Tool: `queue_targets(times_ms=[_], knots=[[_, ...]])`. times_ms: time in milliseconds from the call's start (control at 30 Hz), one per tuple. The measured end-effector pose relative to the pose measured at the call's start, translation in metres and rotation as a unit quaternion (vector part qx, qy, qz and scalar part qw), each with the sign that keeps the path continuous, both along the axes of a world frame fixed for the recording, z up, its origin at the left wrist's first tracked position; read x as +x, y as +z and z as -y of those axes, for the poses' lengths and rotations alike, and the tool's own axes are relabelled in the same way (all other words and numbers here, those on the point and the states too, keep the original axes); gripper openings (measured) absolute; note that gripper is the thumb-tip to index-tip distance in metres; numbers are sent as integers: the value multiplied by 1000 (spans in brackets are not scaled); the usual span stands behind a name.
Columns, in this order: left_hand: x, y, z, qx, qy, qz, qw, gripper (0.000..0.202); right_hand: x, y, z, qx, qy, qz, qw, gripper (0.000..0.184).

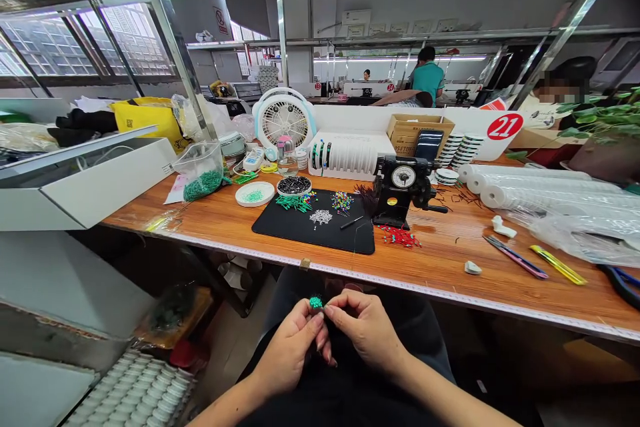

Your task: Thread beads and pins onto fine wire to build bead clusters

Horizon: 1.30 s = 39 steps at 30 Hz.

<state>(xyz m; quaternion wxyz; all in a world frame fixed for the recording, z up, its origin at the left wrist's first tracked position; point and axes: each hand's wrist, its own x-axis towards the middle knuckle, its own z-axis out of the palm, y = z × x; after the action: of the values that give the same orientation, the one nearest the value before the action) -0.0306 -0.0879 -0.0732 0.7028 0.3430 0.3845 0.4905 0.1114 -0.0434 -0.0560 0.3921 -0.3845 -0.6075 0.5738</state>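
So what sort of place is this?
Probably a small workshop making beaded goods by hand. The black mat holds sorted coloured beads, a dial-faced machine stands on the wooden workbench, and a sign numbered 21 seems to mark this station.

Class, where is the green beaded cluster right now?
In the head view, the green beaded cluster sits between the left hand and right hand, just below the table's front edge.
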Motion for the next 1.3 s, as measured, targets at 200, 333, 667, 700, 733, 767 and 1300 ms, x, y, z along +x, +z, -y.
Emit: queue_targets(times_ms=[200, 333, 667, 700, 733, 767, 1300], knots=[[-2, 13, 3, -36, 66, 50, 996, 9, 3, -10, -1, -78, 49, -89, 992, 22], [-4, 16, 3, -29, 80, 55, 995, 10, 4, -15, -1, -99, 70, -119, 985, 25], [-4, 21, 4, 17, 119, -21, 993, 17, 8, 1, 4, 151, 33, -59, 986, 5], [-5, 20, 4, 22, 119, -26, 992, 17, 8, 2, 4, 156, 35, -61, 985, 5], [-5, 20, 4, 26, 119, -28, 992, 17, 7, 2, 4, 158, 37, -64, 985, 4], [-5, 19, 4, 29, 118, -30, 992, 17, 6, 3, 4, 160, 39, -67, 984, 4], [-5, 18, 4, 12, 107, 6, 994, 16, 5, 2, 2, 159, 45, -67, 984, 4]])
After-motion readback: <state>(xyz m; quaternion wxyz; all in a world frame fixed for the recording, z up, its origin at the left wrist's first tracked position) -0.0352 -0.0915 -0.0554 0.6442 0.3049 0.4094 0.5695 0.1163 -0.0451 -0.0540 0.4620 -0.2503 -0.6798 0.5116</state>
